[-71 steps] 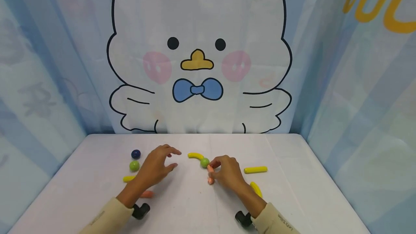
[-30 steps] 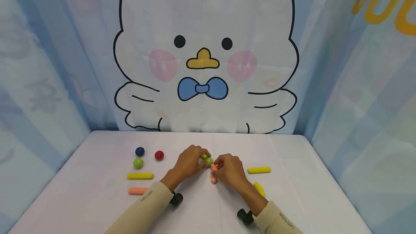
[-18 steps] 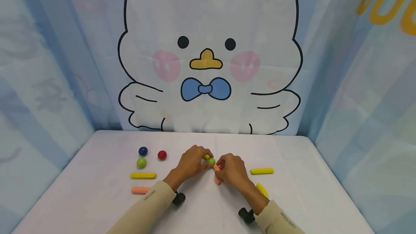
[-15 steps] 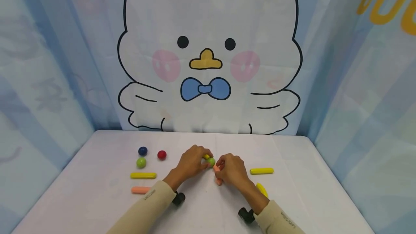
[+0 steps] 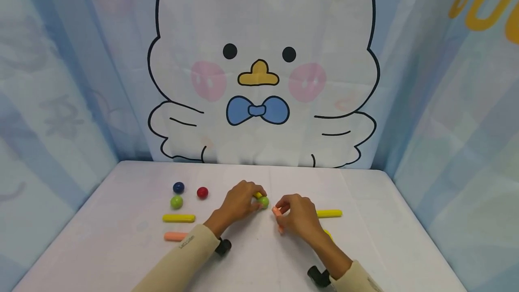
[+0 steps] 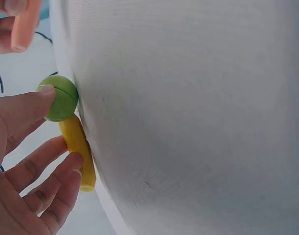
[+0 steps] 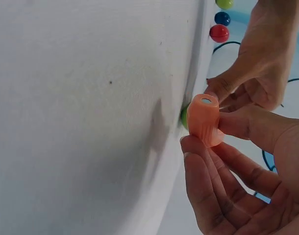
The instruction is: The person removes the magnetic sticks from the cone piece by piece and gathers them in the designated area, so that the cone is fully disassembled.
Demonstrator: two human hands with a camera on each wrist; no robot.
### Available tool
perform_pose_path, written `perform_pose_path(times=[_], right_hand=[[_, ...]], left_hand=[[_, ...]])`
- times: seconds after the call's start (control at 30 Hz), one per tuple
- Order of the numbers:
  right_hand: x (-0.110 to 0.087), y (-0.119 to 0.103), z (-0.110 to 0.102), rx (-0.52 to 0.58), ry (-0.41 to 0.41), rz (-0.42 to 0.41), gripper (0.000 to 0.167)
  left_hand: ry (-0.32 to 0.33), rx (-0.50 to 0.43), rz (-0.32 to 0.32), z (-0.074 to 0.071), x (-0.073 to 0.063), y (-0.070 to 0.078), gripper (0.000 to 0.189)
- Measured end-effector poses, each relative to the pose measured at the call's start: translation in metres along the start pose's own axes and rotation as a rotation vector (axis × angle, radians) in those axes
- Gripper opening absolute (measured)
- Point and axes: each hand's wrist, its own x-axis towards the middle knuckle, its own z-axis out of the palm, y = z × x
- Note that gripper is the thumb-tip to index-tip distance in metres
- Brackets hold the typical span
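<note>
My left hand is at a green ball and a curved yellow stick set end to end on the table. Its thumb lies on the ball, and the fingers curl against the stick's side. My right hand pinches a salmon-coloured stick between thumb and fingers, a short gap to the right of the ball. The near end of that stick, facing the right wrist camera, has a small round hole. Most of the yellow stick is hidden behind my left hand in the head view.
At the left lie a blue ball, a red ball, another green ball, a straight yellow stick and a salmon stick partly behind the left sleeve. Another yellow stick and a partly hidden yellow piece lie right.
My left hand has come from the left onto the green ball and yellow stick. My right hand has drawn the salmon stick away from the ball, to the right and slightly nearer.
</note>
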Motion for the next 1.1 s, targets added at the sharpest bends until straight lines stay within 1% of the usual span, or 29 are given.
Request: perform_pose_path(times=[0.13, 0.2, 0.33, 0.5, 0.7, 0.8, 0.97, 1.1], right_hand=[[-0.007, 0.002, -0.007, -0.003, 0.024, -0.008, 0.012], [-0.01, 0.004, -0.011, -0.012, 0.036, -0.01, 0.012], [-0.015, 0.009, -0.019, -0.024, 0.045, 0.013, 0.017], [-0.022, 0.015, -0.031, -0.026, 0.062, 0.019, 0.018], [-0.029, 0.023, -0.045, -0.064, 0.093, 0.045, 0.023], [-0.033, 0.029, -0.051, -0.079, 0.096, 0.063, 0.023], [-0.039, 0.04, -0.059, -0.103, 0.092, 0.069, 0.019], [-0.044, 0.05, -0.065, -0.113, 0.082, 0.09, 0.022]], left_hand=[[0.004, 0.002, 0.0, 0.001, 0.0, 0.0, 0.026], [0.003, 0.003, -0.003, 0.002, 0.0, -0.001, 0.026], [-0.002, 0.002, -0.008, 0.002, 0.0, 0.0, 0.026], [-0.009, -0.008, -0.017, 0.001, -0.001, 0.001, 0.026], [-0.003, -0.027, -0.009, -0.001, -0.001, 0.001, 0.026], [0.0, -0.034, -0.002, 0.0, 0.0, 0.001, 0.025], [0.004, -0.03, -0.001, 0.001, 0.0, -0.001, 0.026], [-0.002, -0.026, -0.006, 0.001, 0.0, -0.001, 0.026]])
